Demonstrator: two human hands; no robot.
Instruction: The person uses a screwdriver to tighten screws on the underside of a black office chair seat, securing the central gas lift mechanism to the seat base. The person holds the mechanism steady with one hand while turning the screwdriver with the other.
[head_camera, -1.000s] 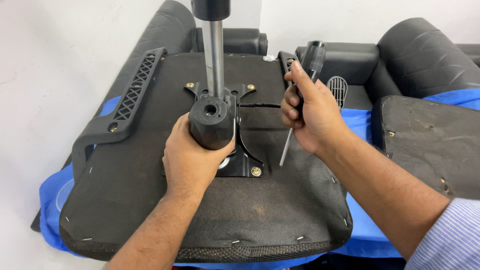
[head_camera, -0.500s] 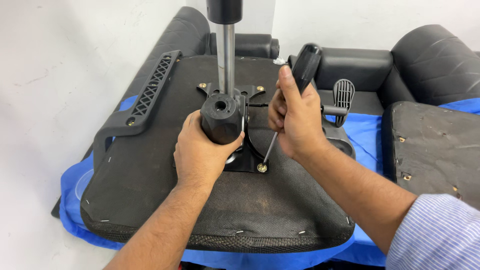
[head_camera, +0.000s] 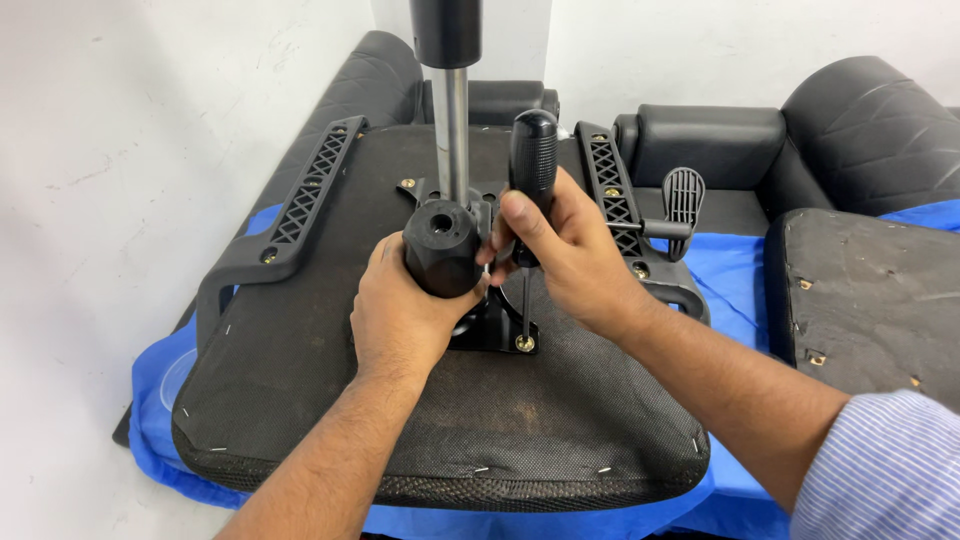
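At 6 o'clock from the knob, on the near corner of the black metal plate (head_camera: 495, 335), sits a brass-coloured screw (head_camera: 524, 343), and the tip of the screwdriver (head_camera: 530, 200) stands on it. The tool's long axis runs close to upright, leaning slightly toward 12 o'clock, with its thin shaft rising from the screw head to the black handle above. The right hand (head_camera: 565, 250) is the nearer one to the screw: it comes in from 4 o'clock and its fingers (head_camera: 520, 215) are closed around the lower half of the handle, directly above the screw. The left hand (head_camera: 400, 315) comes in from 7 o'clock and its fingers are wrapped round the black knob (head_camera: 442, 245) at the plate's side, just beside the screwdriver at 9 o'clock from it. Behind the knob a chrome column (head_camera: 452, 120) rises out of the plate toward 12 o'clock. All of this sits on the underside of an upturned chair seat (head_camera: 450, 430), with 2 black armrests (head_camera: 300, 200) bolted at 10 and 2 o'clock, lying on a blue sheet (head_camera: 150, 400). Another seat pad (head_camera: 870, 290) lies at 3 o'clock, well apart.
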